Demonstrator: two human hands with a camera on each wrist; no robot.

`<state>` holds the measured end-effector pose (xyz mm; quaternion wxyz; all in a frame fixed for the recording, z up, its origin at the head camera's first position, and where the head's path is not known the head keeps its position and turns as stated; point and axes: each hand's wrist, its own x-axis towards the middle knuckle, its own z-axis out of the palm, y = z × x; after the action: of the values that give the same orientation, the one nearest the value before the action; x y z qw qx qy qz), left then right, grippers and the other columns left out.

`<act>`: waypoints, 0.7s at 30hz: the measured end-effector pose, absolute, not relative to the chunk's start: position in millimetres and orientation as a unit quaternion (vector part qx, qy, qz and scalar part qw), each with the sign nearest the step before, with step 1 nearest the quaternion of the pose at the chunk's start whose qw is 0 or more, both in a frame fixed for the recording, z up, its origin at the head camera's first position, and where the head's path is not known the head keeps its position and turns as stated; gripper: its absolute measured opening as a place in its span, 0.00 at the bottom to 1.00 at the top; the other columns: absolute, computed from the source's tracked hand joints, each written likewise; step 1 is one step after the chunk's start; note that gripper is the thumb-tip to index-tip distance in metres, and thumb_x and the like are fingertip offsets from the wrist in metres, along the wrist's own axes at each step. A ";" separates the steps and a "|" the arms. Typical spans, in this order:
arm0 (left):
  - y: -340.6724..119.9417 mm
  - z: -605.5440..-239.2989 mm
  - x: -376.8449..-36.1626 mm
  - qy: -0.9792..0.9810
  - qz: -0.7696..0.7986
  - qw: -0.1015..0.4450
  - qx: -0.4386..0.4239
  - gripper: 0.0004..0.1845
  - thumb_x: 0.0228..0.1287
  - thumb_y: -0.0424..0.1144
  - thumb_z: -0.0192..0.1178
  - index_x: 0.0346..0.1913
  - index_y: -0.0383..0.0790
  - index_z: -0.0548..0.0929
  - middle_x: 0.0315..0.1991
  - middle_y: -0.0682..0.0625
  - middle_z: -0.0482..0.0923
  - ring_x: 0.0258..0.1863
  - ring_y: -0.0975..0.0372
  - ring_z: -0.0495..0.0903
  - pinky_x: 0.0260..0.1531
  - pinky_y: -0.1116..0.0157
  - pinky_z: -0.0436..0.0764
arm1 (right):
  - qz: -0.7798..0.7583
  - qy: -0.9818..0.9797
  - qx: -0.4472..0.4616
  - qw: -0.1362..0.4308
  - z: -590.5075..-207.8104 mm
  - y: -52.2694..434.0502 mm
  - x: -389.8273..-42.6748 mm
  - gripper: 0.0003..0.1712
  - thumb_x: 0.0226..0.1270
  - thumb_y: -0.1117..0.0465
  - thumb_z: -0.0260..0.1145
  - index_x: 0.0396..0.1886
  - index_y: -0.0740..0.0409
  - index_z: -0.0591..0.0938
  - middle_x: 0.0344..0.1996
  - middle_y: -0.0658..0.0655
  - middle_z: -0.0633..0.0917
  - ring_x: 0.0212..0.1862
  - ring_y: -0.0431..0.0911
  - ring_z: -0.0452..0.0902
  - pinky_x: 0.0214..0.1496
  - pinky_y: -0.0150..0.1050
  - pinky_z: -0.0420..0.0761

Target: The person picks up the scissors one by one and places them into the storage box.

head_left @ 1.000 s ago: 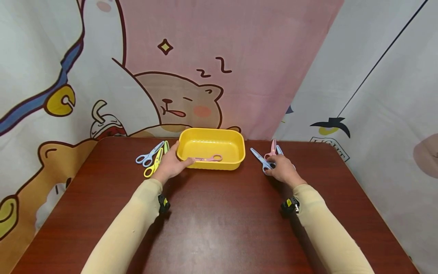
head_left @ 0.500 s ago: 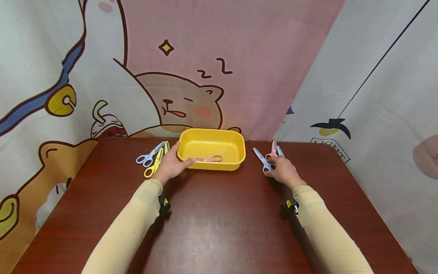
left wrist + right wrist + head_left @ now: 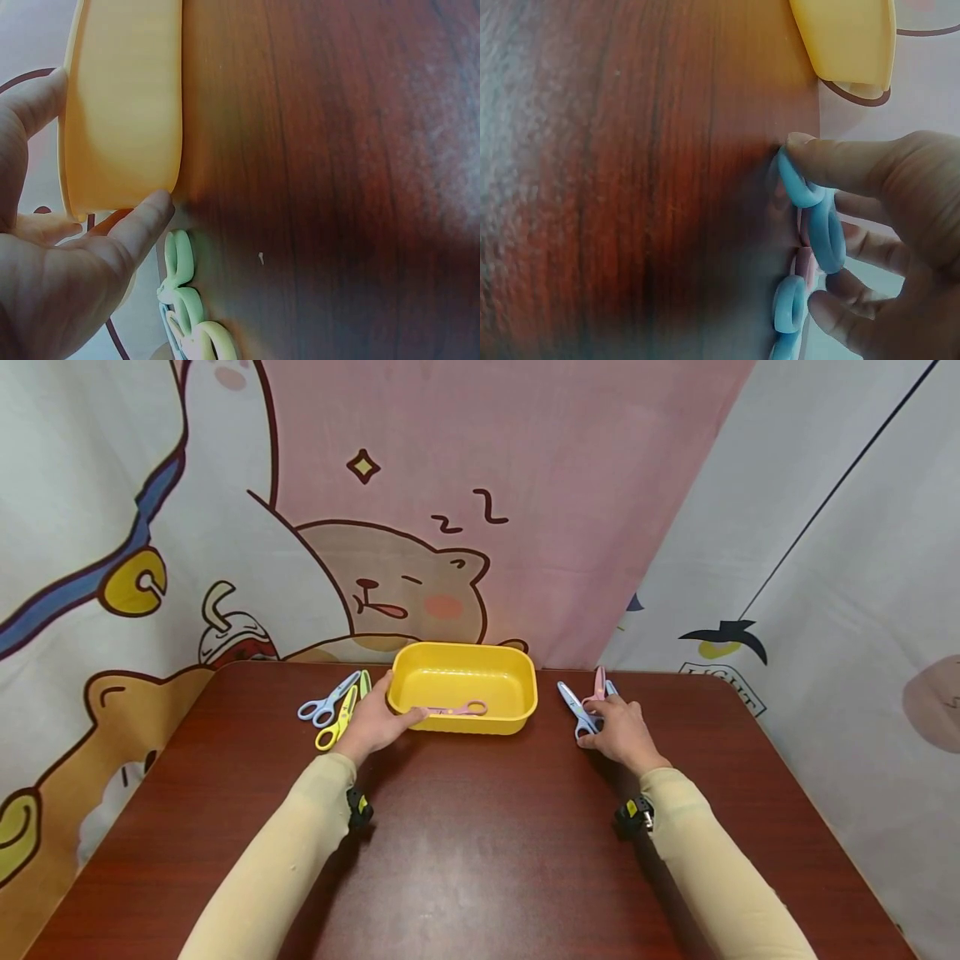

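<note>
- Fingers (image 3: 832, 161) of right hand (image 3: 621, 732) curled onto loop handles of blue scissors (image 3: 576, 708), thumb pressed to nearest loop, on table (image 3: 480, 843) right of yellow tray (image 3: 525, 710).
- Blue scissors: pale blue plastic, two oval handle loops, blades pointing away toward backdrop; pink scissors (image 3: 598, 681) and another blue pair just beside, partly hidden.
- Left hand (image 3: 375, 720) cupped round tray's near-left corner, thumb along wall, fingers (image 3: 142, 225) against side.
- Pink scissors (image 3: 459, 709) lying inside tray.
- Blue (image 3: 327, 700) and yellow-green (image 3: 341, 720) scissors left of tray.
</note>
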<state>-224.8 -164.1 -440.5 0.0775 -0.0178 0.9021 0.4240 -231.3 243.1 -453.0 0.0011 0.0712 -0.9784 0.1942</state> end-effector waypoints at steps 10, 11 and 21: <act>-164.7 -441.0 -225.1 0.904 0.420 0.074 -0.014 0.55 0.67 0.54 0.67 0.84 0.36 0.45 0.82 0.36 0.52 0.78 0.43 0.57 0.77 0.46 0.57 | 0.233 -0.970 0.073 0.003 -456.4 240.1 -230.3 0.34 0.54 0.63 0.81 0.62 0.65 0.80 0.57 0.73 0.73 0.51 0.64 0.75 0.55 0.60 0.77; -164.7 -441.2 -225.1 0.904 0.421 0.074 -0.014 0.55 0.67 0.54 0.68 0.84 0.36 0.45 0.82 0.36 0.52 0.78 0.43 0.57 0.77 0.46 0.57 | 0.233 -0.970 0.073 0.004 -456.5 239.9 -230.0 0.34 0.55 0.63 0.81 0.62 0.65 0.80 0.57 0.73 0.73 0.51 0.64 0.75 0.54 0.60 0.78; -165.3 -442.4 -225.0 0.903 0.424 0.068 -0.009 0.55 0.67 0.53 0.68 0.84 0.37 0.45 0.82 0.37 0.52 0.78 0.44 0.58 0.77 0.46 0.58 | 0.231 -0.970 0.078 -0.008 -455.8 236.6 -230.1 0.32 0.57 0.63 0.79 0.61 0.68 0.79 0.56 0.76 0.76 0.50 0.65 0.75 0.54 0.61 0.77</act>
<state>-225.0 -165.3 -442.4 0.0675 -0.0090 0.9031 0.4239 -230.1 236.6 -455.8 -0.0085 0.0777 -0.9698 0.2311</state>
